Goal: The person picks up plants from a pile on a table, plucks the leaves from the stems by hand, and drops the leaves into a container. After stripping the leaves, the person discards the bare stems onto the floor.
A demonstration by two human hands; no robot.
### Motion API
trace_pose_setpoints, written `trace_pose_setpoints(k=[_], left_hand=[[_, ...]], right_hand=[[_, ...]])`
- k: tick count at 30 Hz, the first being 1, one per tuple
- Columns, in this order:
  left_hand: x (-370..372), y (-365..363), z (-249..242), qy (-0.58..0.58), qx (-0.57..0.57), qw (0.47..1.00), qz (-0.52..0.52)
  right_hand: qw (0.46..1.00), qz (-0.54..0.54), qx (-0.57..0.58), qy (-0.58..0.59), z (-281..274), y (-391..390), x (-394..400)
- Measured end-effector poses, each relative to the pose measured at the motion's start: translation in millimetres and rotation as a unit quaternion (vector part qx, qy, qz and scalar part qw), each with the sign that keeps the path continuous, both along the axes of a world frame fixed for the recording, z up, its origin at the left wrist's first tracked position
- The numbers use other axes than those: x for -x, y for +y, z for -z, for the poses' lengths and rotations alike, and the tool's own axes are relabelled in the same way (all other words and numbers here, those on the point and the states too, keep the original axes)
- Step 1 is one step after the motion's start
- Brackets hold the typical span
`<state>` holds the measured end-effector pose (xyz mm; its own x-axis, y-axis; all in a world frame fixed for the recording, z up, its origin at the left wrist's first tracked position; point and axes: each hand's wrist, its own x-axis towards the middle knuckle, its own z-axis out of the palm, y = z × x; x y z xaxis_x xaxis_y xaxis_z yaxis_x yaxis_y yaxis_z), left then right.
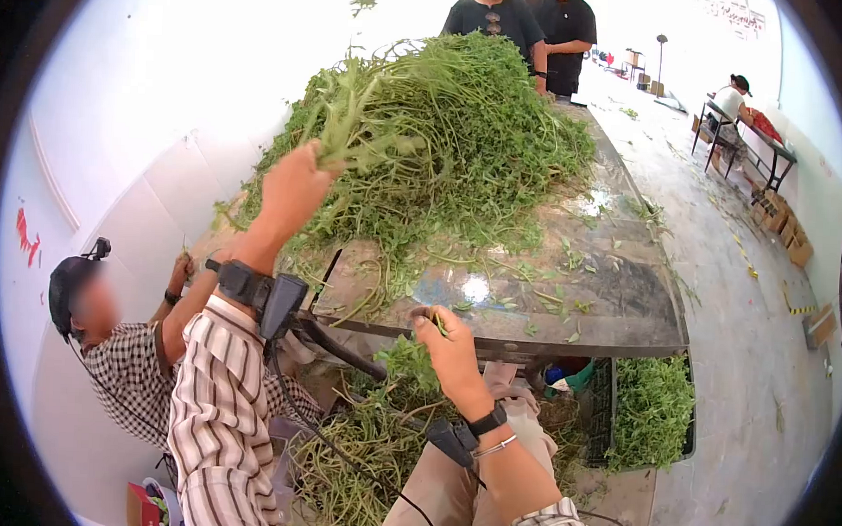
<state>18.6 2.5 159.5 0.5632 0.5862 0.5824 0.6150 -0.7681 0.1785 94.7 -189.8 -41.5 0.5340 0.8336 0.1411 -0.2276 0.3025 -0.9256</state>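
Note:
A large heap of green leafy stems [481,135] covers the far part of the metal table [614,298]. My left hand [297,186] is raised at the heap's left side, its fingers closed round a bunch of stems [347,121] that points upward. Just past the table's front edge, my right hand [446,343] is closed on a small bunch of greens [408,363], whose leaves hang below the fingers to the left. Loose stems and leaf bits lie on the tabletop between my hands and the heap.
Below the table are a pile of stems [358,465] and a black crate of greens [652,410]. A co-worker in a checked shirt [130,373] sits at left. Two people in black [563,36] stand behind the heap. Another person [731,102] sits far right, near cardboard boxes [784,223].

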Motion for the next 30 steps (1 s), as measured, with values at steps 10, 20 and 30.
trace_pose_setpoints(k=[10,20,30], left_hand=[[5,21,-7,-0.07,-0.053,0.996,-0.003],[30,-10,-15,-0.06,-0.025,0.997,0.032],[41,-28,-26,-0.127,0.001,0.99,0.062]], right_hand=[[0.999,0.013,0.017,-0.025,-4,5,-2],[1.0,0.013,-0.012,-0.015,-10,3,-1],[0.999,0.016,-0.03,0.001,-4,3,1]])
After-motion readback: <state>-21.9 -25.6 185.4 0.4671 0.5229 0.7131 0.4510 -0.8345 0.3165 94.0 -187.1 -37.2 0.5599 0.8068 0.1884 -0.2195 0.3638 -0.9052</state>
